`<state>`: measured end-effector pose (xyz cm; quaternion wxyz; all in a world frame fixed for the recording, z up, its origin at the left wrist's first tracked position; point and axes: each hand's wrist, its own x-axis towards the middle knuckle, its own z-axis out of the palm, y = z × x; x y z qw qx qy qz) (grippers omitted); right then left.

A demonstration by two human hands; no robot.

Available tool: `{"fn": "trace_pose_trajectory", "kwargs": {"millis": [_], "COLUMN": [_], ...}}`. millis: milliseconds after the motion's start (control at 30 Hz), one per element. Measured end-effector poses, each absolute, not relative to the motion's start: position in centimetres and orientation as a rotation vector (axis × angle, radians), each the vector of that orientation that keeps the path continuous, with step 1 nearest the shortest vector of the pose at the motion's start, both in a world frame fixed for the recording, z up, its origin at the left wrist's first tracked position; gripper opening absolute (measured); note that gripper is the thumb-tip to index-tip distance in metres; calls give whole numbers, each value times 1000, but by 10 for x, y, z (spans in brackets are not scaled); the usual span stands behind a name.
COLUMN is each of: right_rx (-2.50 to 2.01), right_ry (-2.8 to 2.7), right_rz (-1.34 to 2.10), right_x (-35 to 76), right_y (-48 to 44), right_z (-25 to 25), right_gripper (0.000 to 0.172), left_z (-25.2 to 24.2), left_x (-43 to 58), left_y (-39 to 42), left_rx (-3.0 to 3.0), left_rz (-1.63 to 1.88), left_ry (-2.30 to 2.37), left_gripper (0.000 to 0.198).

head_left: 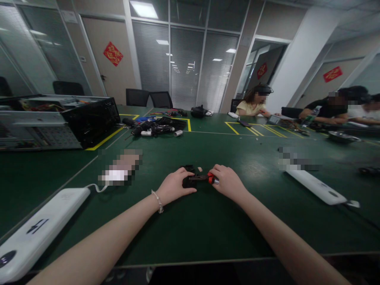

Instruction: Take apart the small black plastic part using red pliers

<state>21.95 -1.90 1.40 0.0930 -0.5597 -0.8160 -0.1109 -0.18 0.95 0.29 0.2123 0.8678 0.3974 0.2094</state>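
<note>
Green table (213,237) before a wall of glass and blinds (184,75)

At the near side, the left hand (175,183), a pale bracelet (159,202) at its wrist, holds a small black part (187,183) between thumb and fingers. Pliers (211,179) span the gap to the right hand (228,181), which is closed round their red handles. Their nose points left, over the black part; whether it grips anything, I cannot tell. Just beyond the pliers lies a small pale piece (200,169).

Leftmost on the table is a long white device (44,229), its cable running to a pixelated object (123,166); behind them stands an opened computer case (92,122). Next comes a drill (137,130) among dark tools, near yellow lines. Farther right are another white device (317,186) and, beyond it, a metal bowl (342,137).

Behind, from the left: a door (95,43) with a red diamond sign (113,54), two dark chairs (137,97), the glass, then a seated person in pale yellow (252,107) and two others in dark (335,111) and white tops (360,114).
</note>
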Motion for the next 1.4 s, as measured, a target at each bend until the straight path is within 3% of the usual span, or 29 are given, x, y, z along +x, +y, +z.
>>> {"fn": "trace_pose_trajectory", "kwargs": {"millis": [1400], "right_rx": [-1651], "right_ry": [-2350], "right_rz": [-255], "right_x": [220], "right_y": [-20], "right_z": [14], "right_gripper": [21], "left_z": [7], "left_x": [-1], "left_y": [8], "left_rx": [2380], "left_rz": [542], "left_ry": [1124], "left_gripper": [49]}}
